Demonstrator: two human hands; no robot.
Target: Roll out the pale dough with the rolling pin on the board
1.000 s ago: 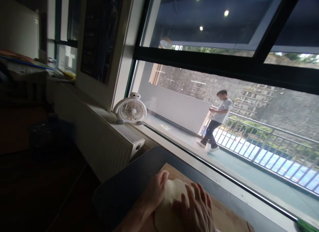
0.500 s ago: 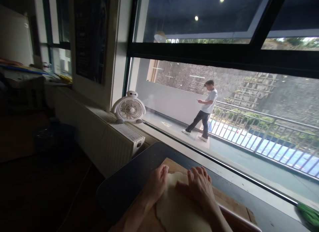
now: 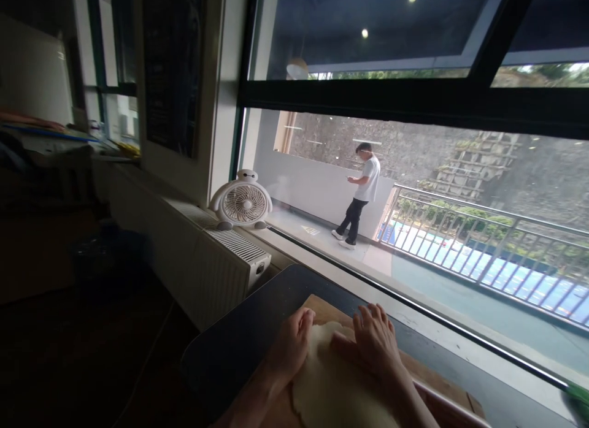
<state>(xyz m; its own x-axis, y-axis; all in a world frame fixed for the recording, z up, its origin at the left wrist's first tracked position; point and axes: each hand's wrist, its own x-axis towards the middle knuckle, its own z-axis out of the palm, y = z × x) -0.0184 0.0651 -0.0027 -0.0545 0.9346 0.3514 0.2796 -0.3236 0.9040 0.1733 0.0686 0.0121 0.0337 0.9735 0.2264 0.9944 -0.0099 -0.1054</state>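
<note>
A pale, flat sheet of dough [image 3: 329, 379] with an uneven edge lies on a wooden board [image 3: 322, 306]. At its upper left edge, my left hand [image 3: 294, 339] is closed, with fingers curled against the dough's rim; the fingertips are partly hidden. My right hand [image 3: 375, 336] rests over the right side of the sheet, fingers stretched out and slightly apart, its thumb lying across the dough. Beside my right forearm a long smooth rod [image 3: 446, 403] runs along the board; its kind is unclear, and my arm hides part of it.
The board sits on a dark table [image 3: 239, 342] against the window sill. A white fan [image 3: 243, 202] stands by a radiator [image 3: 230, 275] at the left. Something green [image 3: 577, 397] is at the right edge. Beyond the glass, a person [image 3: 363, 189] walks past a railing [image 3: 488, 244].
Both hands stay at the dough, with only slight shifts. The right hand's fingers look a little more raised and spread. Outside, the person has moved left. The whole view has shifted slightly.
</note>
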